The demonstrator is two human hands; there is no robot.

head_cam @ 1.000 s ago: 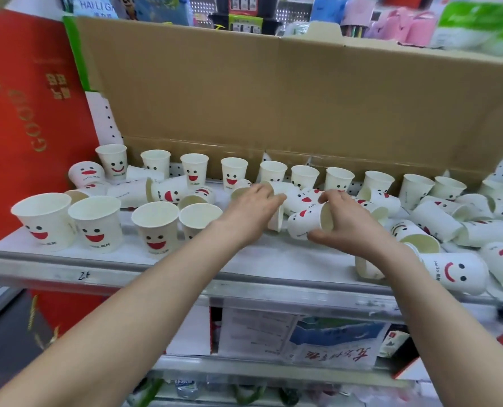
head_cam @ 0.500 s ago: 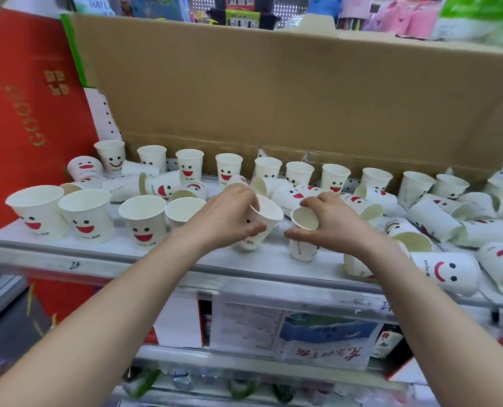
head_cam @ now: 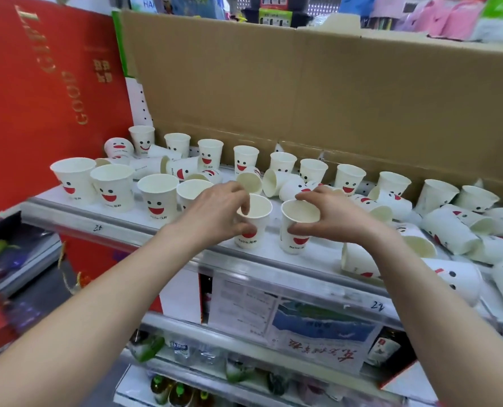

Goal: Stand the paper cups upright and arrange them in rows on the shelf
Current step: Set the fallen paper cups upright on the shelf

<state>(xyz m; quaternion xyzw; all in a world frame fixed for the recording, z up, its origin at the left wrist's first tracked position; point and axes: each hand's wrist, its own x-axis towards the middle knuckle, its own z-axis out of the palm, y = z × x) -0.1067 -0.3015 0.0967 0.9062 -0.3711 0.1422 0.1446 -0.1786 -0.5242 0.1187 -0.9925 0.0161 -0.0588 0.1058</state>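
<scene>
I see left hand (head_cam: 215, 212) and right hand (head_cam: 332, 218) each pinching an upright cup at the shelf (head_cam: 273, 261) front edge; next, release and fetch tipped ones.

left hand (head_cam: 215, 212) gripping upright cup (head_cam: 251, 223); right hand (head_cam: 337, 220) gripping neighbouring cup (head_cam: 297, 227)

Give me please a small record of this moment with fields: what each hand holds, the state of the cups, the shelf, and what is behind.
left hand: left hand in a grip on an upright cup, fingers over its rim
right hand: right hand in a grip on a second upright cup
front row: four cups upright at the left, first one
back row: upright cups along the cardboard box
fallen cups: many lying on their sides, mostly at the right
surface: white shelf
</scene>
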